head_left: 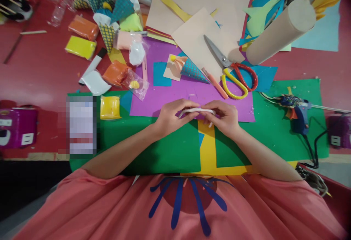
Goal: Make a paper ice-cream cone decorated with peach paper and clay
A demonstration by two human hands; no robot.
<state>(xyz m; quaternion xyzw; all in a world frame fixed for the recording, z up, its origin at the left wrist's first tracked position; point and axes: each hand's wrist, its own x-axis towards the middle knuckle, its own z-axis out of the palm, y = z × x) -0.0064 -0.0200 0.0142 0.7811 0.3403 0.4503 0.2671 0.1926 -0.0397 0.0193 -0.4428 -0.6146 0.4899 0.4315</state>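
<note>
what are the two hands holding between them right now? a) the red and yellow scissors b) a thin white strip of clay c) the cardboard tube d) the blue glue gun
b: the left hand and the right hand pinch the ends of a thin white strip over the purple sheet, while the scissors, glue gun and cardboard tube lie untouched on the table.

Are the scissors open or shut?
Shut: the scissors lie on the paper with blades together in one point.

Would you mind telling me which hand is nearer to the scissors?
Right. The right hand sits just below the scissors; the left hand is farther off to their lower left.
</note>
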